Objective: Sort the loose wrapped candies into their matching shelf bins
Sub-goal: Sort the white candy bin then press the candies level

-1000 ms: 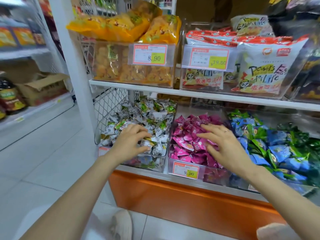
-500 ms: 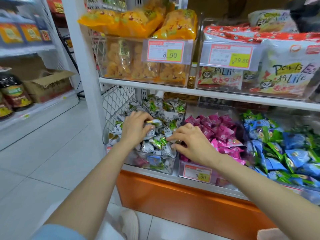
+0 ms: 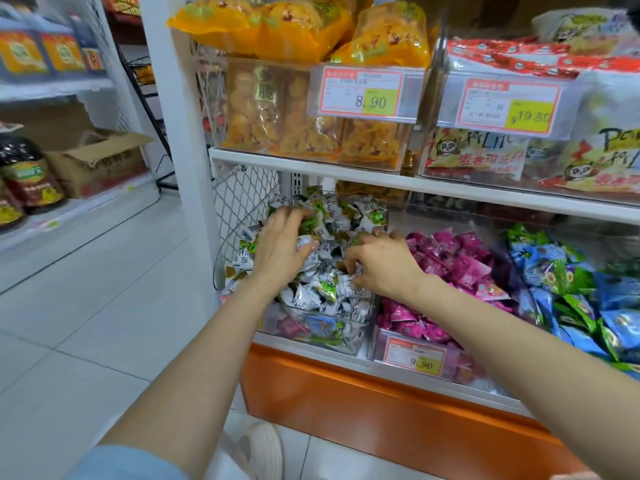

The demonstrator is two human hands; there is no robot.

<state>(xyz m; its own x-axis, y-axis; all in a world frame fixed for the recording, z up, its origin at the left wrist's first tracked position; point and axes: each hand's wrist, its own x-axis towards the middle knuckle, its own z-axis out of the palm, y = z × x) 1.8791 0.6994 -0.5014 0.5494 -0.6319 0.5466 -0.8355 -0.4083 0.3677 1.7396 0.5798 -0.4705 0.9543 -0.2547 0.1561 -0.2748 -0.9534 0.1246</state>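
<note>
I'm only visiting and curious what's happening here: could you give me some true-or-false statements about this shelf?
1. The left hand and right hand are both among the white-and-green candies. True.
2. The price tag below the pink candies reads 19.80. False: it reads 9.90.
3. Blue-and-green candies lie right of the pink ones. True.
4. The orange snack bags sit on the floor. False: they sit on the upper shelf.

L hand (image 3: 280,251) & R hand (image 3: 384,268) gripping white-green candies (image 3: 332,223), in clear bin (image 3: 360,341), pink candies (image 3: 450,258) adj.
</note>
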